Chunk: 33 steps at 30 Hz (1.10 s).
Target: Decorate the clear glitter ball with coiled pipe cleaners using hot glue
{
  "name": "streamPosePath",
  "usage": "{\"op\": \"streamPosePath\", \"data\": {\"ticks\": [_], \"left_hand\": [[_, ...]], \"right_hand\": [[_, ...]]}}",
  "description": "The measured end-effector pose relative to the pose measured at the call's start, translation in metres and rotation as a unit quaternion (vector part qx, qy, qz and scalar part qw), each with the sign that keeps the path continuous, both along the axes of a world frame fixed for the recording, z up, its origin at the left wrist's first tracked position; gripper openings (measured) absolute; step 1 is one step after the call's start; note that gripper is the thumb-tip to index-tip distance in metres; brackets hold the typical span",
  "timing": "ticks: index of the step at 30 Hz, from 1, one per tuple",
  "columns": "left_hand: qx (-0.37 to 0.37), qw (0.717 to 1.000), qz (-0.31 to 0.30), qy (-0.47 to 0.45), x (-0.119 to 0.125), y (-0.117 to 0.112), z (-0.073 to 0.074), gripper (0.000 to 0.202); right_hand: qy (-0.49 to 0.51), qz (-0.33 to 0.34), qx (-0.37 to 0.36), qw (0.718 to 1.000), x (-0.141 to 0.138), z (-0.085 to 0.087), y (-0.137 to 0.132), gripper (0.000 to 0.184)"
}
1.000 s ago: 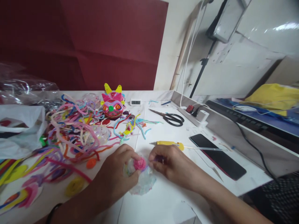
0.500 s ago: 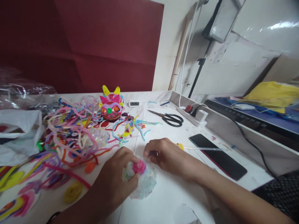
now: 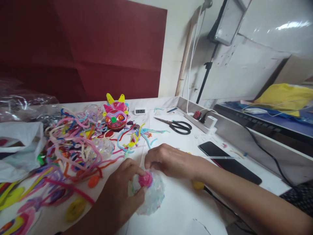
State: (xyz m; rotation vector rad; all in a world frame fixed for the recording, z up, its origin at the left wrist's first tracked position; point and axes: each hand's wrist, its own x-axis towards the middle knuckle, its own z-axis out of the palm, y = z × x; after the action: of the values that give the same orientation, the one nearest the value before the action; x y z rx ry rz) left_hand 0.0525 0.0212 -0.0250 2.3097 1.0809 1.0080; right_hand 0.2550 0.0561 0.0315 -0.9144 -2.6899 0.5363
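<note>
My left hand (image 3: 127, 189) is closed on a small pink coiled disc (image 3: 145, 179), gripped between thumb and fingers. The disc rests against a rounded, translucent whitish piece (image 3: 153, 199) with coloured specks, standing on the white tabletop. Just beyond it, my right hand (image 3: 162, 160) is curled around a glue gun, mostly hidden by the hand and forearm. The yellow handle end of the glue gun (image 3: 198, 185) shows below the wrist with its black cord, and a clear glue stick (image 3: 217, 157) sticks out behind. The nozzle is hidden.
A tangle of pipe cleaners (image 3: 75, 140) covers the left side. Behind are a colourful animal-head figure (image 3: 115, 116) and a small digital clock (image 3: 140, 111). Black-handled scissors (image 3: 179, 126), a power strip (image 3: 204, 124) and a phone (image 3: 230, 163) lie to the right.
My right hand has shifted slightly left, closer to the pink disc. More of the yellow handle and cord now shows below the forearm. My left hand keeps its hold.
</note>
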Motion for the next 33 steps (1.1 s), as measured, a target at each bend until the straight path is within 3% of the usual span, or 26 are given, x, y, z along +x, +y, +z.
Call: {"op": "streamPosePath", "data": {"ticks": [7,16,23,28,33], "left_hand": [[0.004,1.0,0.0,-0.005,-0.001,0.0,-0.002,0.026],[0.006,1.0,0.004,-0.013,0.001,-0.002,0.0,0.025],[0.025,1.0,0.007,0.0,0.0,-0.001,0.0,0.027],[0.015,1.0,0.011,0.017,-0.001,-0.004,-0.002,0.029],[0.063,0.997,0.012,0.034,-0.002,-0.005,-0.009,0.027]], "right_hand": [[-0.05,0.049,0.021,0.997,-0.006,0.006,0.008,0.022],[-0.112,0.05,0.092,0.988,-0.01,0.017,0.008,0.01],[-0.155,0.104,0.113,0.976,-0.021,0.025,0.009,0.015],[-0.17,0.102,0.119,0.973,-0.025,0.027,0.009,0.014],[-0.181,0.072,0.125,0.973,-0.024,0.026,0.009,0.015]]}}
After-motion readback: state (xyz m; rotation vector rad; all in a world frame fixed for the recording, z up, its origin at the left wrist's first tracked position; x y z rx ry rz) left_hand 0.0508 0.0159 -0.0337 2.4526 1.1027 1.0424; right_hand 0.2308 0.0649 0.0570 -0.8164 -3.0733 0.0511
